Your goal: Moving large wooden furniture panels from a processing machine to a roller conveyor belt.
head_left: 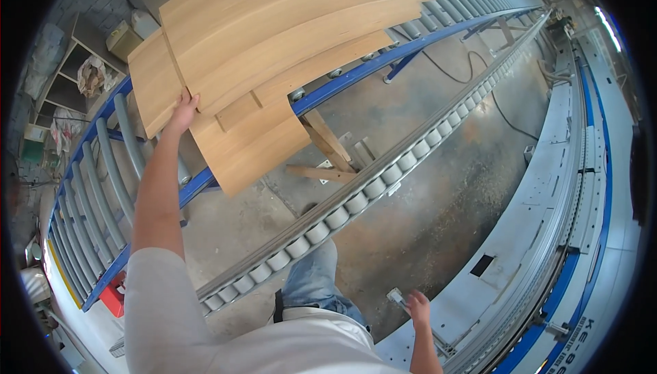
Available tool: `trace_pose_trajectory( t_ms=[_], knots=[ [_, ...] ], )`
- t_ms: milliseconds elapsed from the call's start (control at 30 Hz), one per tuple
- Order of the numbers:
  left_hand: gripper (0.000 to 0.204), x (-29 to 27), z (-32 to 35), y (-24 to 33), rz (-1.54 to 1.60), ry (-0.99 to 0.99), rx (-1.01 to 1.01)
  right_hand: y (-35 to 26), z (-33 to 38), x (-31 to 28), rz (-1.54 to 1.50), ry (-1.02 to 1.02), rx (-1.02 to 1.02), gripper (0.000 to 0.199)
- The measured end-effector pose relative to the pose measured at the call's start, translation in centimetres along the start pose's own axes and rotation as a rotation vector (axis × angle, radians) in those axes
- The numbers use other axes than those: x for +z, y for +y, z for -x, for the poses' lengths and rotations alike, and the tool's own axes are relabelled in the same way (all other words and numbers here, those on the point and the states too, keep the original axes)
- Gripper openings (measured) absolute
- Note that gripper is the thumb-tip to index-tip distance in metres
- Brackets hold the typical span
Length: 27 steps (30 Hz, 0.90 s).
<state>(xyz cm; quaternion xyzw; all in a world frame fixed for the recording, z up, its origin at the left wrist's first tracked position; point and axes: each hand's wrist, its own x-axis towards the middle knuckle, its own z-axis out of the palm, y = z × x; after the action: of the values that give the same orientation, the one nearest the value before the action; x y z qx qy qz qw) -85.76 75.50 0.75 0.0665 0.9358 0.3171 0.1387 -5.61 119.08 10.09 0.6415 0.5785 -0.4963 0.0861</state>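
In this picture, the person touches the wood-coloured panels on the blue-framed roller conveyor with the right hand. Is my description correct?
Not quite: the head view shows the left hand touching the wood-coloured panels on the blue-framed roller conveyor. The right hand is at the lower right, away from them.

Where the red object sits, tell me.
In the head view's lower left, the red object is beside the blue conveyor rail, left of the light sleeve.

Fairly bright, diffuse light leaves the wooden panels [274, 39] clear, while a white light strip [608, 28] glares at far right. The floor [452, 203] carries a dull sheen; fisheye curvature bows edges near the black rim.
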Motion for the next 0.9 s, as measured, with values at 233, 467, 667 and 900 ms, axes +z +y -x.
trace_pose_trajectory(
  t_ms=[233,467,667,900],
  knots=[
    [0.082,6.0,-5.0,6.6,0.033,0.011,-0.003,-27.7,-9.5,-2.4,-0.026,0.18,-0.828,0.04],
    [0.075,9.8,-8.6,13.3,0.053,0.042,0.046,-51.3,-13.4,-0.3,0.363,0.316,-1.346,0.05],
    [0.07,13.2,-10.9,23.2,0.0,0.096,0.045,-47.4,-16.9,-2.4,0.365,0.206,-1.393,0.053],
    [0.068,16.6,-16.1,29.8,-0.115,0.021,0.049,-21.7,-26.1,-12.9,0.663,-0.001,-0.318,0.041]
  ],
)
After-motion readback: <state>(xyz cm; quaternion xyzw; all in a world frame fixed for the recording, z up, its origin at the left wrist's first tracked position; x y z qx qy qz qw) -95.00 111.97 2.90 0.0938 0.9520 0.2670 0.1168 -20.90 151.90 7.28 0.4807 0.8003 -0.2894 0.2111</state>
